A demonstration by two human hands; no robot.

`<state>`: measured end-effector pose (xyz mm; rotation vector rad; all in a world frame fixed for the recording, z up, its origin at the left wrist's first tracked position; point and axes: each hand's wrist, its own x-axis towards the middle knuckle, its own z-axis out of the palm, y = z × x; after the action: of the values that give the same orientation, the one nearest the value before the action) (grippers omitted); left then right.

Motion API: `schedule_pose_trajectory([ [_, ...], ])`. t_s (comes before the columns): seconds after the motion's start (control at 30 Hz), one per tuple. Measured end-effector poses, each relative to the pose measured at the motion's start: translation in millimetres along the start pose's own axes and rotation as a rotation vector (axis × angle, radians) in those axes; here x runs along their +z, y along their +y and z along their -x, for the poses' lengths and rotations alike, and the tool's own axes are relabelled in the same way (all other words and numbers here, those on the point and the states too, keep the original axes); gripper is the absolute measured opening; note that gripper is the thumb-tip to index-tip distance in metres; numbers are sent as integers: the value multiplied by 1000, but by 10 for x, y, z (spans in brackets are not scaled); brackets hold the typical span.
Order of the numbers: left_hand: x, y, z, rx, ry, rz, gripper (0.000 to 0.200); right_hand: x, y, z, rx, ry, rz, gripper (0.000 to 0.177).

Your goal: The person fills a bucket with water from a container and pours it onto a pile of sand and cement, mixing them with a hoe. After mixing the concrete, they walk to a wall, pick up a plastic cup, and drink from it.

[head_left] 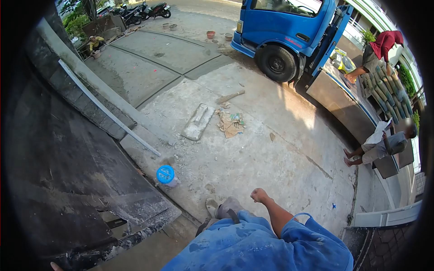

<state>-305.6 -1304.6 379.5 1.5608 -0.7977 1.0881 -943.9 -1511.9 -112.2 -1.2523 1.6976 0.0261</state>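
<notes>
My right hand (pixel 259 195) is held out in front of my blue shirt (pixel 253 248), above the concrete ground. Its fingers are curled into a loose fist, and no object shows in it. Of my left hand (pixel 56 267) only a fingertip appears at the bottom left edge, near the dark, dirty panel (pixel 81 180); the rest is out of view. A clear container with a blue lid (pixel 166 174) stands on the ground by the panel's edge. Farther ahead lie a cement-covered slab with a raised handle-like ridge (pixel 199 121), a crumpled torn paper bag (pixel 231 123) and a short brush-like bundle (pixel 230 96).
A blue truck (pixel 282 27) is parked ahead right. One person (pixel 382 52) bends on its bed beside stacked bags (pixel 386 92); another person (pixel 384 144) stands alongside. Darker, grooved concrete (pixel 153 58) stretches ahead left, where a person (pixel 96 43) crouches. Motorbikes (pixel 144 11) stand beyond.
</notes>
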Motion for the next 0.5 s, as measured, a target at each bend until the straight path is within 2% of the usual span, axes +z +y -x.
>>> schedule_pose_trajectory([
  [0.03,28,-23,8,20,2,-6,35,2,87,144,-4,-4,14,20],
  [0.07,-23,-37,-151,-39,-44,96,37,-8,153,273,34,-66,56,21],
  [0.1,38,332,-55,150,-79,-97,37,-35,191,377,72,-126,100,22],
  [0.13,51,165,-94,-65,-51,88,36,-43,262,438,54,-147,74,23],
  [0.2,65,156,-104,-26,-73,90,31,-39,374,501,9,-195,48,24],
  [0.27,99,294,-81,-31,-119,74,33,-90,474,529,-59,-154,-21,21],
  [0.33,69,9,-128,30,-150,30,35,-207,533,592,-101,-134,-28,20],
  [0.4,87,-97,-131,79,-145,19,34,-260,614,651,-67,-57,-189,19],
  [0.43,124,-50,-136,80,-117,6,33,-287,663,702,-74,-55,-192,19],
  [0.47,150,61,-164,209,-105,-3,33,-332,727,767,-54,-49,-172,18],
  [0.5,127,84,-176,213,-100,13,33,-364,783,826,-30,-39,-156,18],
])
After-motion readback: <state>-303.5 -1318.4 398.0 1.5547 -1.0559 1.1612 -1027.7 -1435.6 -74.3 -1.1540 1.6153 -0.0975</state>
